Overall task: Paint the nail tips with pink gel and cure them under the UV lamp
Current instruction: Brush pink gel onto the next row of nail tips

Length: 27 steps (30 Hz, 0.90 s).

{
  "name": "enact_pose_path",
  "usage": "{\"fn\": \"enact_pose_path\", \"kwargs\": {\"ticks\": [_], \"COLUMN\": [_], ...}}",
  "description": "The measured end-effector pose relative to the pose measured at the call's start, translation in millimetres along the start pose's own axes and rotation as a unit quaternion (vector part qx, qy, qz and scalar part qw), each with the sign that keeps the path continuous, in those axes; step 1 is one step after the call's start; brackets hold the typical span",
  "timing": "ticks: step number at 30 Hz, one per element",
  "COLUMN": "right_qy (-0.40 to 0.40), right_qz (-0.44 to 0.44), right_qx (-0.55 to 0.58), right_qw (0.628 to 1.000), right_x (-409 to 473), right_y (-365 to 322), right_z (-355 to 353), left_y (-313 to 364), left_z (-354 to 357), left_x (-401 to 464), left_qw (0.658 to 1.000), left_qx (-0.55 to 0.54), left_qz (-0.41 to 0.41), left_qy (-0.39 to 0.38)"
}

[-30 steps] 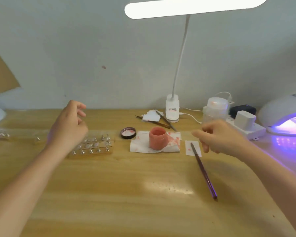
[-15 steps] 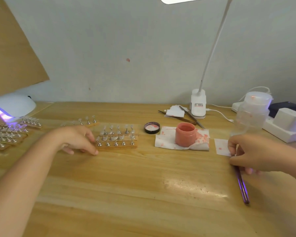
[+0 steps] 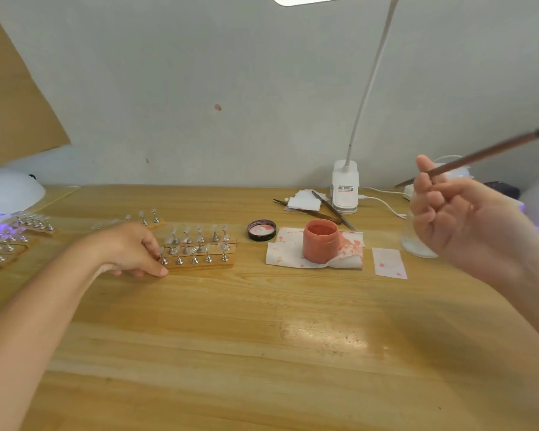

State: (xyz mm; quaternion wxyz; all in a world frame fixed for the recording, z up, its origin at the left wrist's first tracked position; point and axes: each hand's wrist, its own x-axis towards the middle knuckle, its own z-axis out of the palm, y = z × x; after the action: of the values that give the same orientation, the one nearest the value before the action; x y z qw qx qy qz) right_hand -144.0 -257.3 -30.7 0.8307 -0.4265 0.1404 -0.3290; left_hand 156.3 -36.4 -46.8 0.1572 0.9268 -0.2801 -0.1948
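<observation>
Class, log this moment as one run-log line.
left hand: grips nail-tip board | right hand: holds brush raised | gel jar: open | tips: unpainted

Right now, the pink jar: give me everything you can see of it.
The pink jar is a short, round tub, plastic by the look, standing upright with its lid off; the pink gel inside shows at the wide mouth. It sits on a pink-stained white paper towel on the wooden table, right of a black lid lying open. Neither hand touches it.
</observation>
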Motion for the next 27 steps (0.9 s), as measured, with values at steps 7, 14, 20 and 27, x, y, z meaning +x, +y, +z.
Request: {"fn": "enact_pose_path", "kwargs": {"ticks": [7,14,20,27], "right_qy": [0.072,0.113,0.107,0.122], "right_qz": [-0.061,-0.063,-0.058,-0.042], "right_qx": [-0.094,-0.141,-0.190,-0.189], "right_qw": [0.991,0.982,0.974,0.973], "right_x": [3,2,2,3], "right_y": [19,25,28,30], "right_z": [0,0,-3,-5], "left_y": [1,17,16,33], "left_z": [-7,-1,8,11], "left_x": [-7,-17,-12,-28], "left_qw": [0.991,0.977,0.976,0.953], "left_qx": [0.111,0.140,0.102,0.116], "left_qz": [0.031,0.094,0.161,0.217], "left_qy": [-0.070,-0.128,-0.104,-0.177]}}
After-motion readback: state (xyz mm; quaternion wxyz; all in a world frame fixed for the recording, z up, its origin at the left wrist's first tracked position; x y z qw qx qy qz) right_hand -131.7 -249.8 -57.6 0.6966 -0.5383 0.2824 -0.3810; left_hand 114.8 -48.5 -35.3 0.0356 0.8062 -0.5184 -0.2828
